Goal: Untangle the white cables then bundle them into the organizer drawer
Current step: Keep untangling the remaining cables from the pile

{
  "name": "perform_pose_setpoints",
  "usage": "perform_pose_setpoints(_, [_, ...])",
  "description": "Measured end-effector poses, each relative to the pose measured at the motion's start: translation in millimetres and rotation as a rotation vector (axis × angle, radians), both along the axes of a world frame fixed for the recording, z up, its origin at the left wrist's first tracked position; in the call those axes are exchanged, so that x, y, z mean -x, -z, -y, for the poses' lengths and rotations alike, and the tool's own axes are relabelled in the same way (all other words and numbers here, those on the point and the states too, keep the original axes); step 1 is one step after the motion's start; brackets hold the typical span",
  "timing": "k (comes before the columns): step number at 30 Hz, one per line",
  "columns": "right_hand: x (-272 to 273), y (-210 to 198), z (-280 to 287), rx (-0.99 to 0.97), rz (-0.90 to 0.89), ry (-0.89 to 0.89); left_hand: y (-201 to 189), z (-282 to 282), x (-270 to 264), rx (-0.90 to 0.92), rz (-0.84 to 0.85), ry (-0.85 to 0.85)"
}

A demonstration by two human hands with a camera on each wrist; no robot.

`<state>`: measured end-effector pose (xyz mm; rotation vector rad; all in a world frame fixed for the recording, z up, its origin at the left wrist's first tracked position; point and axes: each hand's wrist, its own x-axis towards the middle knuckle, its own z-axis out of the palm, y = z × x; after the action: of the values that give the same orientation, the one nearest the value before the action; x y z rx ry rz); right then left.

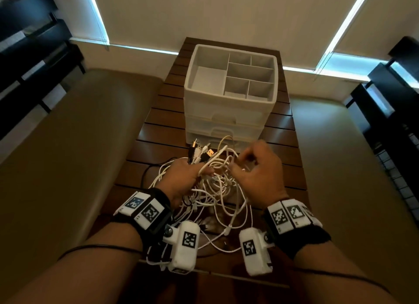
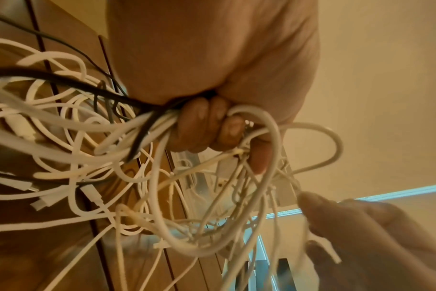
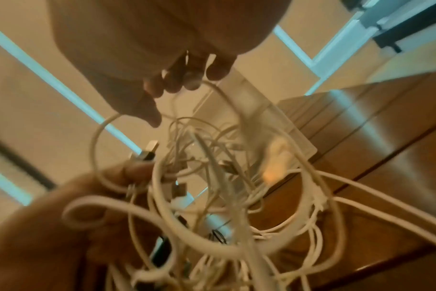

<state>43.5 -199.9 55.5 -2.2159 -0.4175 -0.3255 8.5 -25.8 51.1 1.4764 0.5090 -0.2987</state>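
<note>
A tangle of white cables (image 1: 218,191) lies on the near part of a dark slatted wooden table (image 1: 283,149). My left hand (image 1: 181,179) grips a bunch of cable ends, and their plugs (image 1: 200,154) stick up past the fist. In the left wrist view its curled fingers (image 2: 202,126) close round white strands and a black one. My right hand (image 1: 258,165) hovers over the tangle's right side with its fingers curled, hooking a thin white loop (image 3: 213,86). The white organizer (image 1: 188,83) stands behind, all its drawers pushed in.
The organizer's top is an open tray with several empty compartments. A black cable (image 1: 145,174) trails off the tangle to the left. Beige cushioned benches (image 1: 74,145) flank the table on both sides. Dark shelving stands at the far left and right.
</note>
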Motion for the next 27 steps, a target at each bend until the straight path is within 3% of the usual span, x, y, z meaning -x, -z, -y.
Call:
perform_pose_setpoints(3, [6.9,8.0,-2.2,0.259,0.139,-0.133,-0.7,1.5,-1.3,0.006,-0.007,0.001])
perform_pose_setpoints(12, [-12.0,13.3,6.9,0.647,-0.056,-0.162,-2.9,5.4,1.0,0.057,-0.053,-0.042])
perform_pose_setpoints(15, [-16.6,6.7,5.8,0.630,-0.278,-0.206,-4.4,5.0,-0.8,0.078,-0.073,-0.098])
perform_pose_setpoints(18, [-16.4,-11.2,9.7,0.273,-0.732,-0.409,-6.1,2.6,-3.6,0.080,-0.083,-0.119])
perform_pose_setpoints(19, [-17.5,-15.7,10.9,0.258,-0.808,-0.448,-6.9,2.7,-4.0,0.064,-0.081,-0.108])
perform_pose_setpoints(21, [-24.8,-15.7,12.2,0.473,-0.736,-0.411,-7.6,3.6,-4.0,0.005,-0.073,-0.077])
perform_pose_setpoints(23, [-29.6,-10.5,9.4,0.752,-0.497,-0.288,-6.5,5.0,-4.6,-0.098,-0.055,-0.054])
perform_pose_setpoints(25, [-23.7,-7.4,1.6,0.624,-0.355,-0.205,-8.2,3.9,-7.5,-0.234,-0.022,-0.031])
perform_pose_setpoints(27, [-16.5,-6.0,1.4,0.141,-0.575,-0.196,-11.3,-0.3,-11.1,-0.311,0.000,-0.013])
